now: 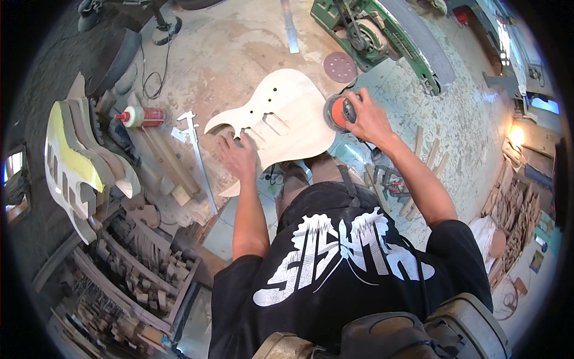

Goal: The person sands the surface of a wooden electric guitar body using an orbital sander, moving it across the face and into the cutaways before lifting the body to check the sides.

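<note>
An unfinished pale wooden guitar body [294,106], with cut cavities and several small holes, lies flat in front of me. My left hand [238,154] rests on its lower-left part, fingers apart and slightly bent by the neck end. My right hand [366,119] is wrapped round an orange and black round sander [339,112] at the body's right edge. Just beyond the sander is a brown perforated sanding disc [341,66]. Left of the body lie a metal caliper [194,139] and a white glue bottle with red cap [143,116].
Several stacked guitar bodies [75,158] stand at left above a crate of offcuts [140,281]. The worktable [203,54] holds wood strips [170,167] and a steel rule [290,27]. A green machine [373,39] is at upper right. Clamps [394,185] and more offcuts [514,221] are at right.
</note>
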`<state>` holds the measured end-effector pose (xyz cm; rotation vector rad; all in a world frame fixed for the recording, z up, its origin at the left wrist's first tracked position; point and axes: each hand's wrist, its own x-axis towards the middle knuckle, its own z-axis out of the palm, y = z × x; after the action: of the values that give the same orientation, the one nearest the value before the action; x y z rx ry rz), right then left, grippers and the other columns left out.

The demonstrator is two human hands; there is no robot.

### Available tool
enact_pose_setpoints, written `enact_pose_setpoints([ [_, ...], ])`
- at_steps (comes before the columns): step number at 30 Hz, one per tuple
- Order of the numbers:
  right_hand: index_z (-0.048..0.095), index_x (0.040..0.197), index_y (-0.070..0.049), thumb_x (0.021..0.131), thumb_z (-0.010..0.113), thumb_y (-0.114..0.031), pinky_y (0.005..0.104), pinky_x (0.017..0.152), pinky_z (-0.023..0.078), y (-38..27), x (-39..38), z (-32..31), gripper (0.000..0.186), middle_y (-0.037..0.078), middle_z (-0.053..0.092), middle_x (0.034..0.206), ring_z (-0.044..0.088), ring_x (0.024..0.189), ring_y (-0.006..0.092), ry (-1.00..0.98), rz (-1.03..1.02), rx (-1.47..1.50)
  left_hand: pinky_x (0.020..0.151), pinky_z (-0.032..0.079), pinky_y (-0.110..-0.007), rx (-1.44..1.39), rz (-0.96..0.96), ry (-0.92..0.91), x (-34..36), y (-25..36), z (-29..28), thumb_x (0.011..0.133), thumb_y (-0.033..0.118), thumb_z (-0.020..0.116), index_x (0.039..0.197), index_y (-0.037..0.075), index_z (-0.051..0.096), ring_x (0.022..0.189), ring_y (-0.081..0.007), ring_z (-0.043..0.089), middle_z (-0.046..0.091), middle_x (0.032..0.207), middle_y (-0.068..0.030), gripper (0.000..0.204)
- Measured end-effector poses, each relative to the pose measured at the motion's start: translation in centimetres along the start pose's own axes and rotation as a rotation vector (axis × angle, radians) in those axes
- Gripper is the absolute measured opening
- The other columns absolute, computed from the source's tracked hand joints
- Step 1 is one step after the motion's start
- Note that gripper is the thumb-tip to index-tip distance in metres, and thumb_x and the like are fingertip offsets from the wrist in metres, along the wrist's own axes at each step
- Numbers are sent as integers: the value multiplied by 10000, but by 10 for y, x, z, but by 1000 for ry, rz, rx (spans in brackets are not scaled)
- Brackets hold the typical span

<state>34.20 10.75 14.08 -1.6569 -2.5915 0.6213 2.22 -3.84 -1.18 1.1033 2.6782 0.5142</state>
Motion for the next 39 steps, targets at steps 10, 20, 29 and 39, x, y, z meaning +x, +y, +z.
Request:
enact_pose_setpoints([
  [10,538,1382,-165,777,834,-158,543,839,577,-40,-26,14,674,186,520,1232,664,1025,464,-87,-160,-40,1228,292,-560,-28,-14,3,-2,2,-4,1035,479,548,1432,57,629,1486,-439,413,478,1584,-276,585],
  [20,540,1384,-200,788,826,-172,542,810,591,-4,-27,12,662,190,518,1226,653,1063,448,6,-52,1,1224,297,-558,-15,23,20,-1,2,-1,1032,480,547,1409,61,645,1494,-429,404,485,1575,-273,572],
  [29,542,1369,-202,741,854,-161,528,803,603,-39,-48,24,702,163,493,1269,630,1087,420,-119,-189,-42,1242,271,-568,-20,-1,-12,0,2,-5,1032,491,550,1433,70,620,1509,-427,383,473,1591,-259,586],
  [39,538,1357,-170,801,823,-229,555,858,559,3,12,-9,628,196,539,1260,658,1052,480,-24,-17,-19,1248,271,-553,-10,-39,-46,0,7,-6,1031,493,546,1462,80,599,1518,-417,369,457,1612,-236,600],
])
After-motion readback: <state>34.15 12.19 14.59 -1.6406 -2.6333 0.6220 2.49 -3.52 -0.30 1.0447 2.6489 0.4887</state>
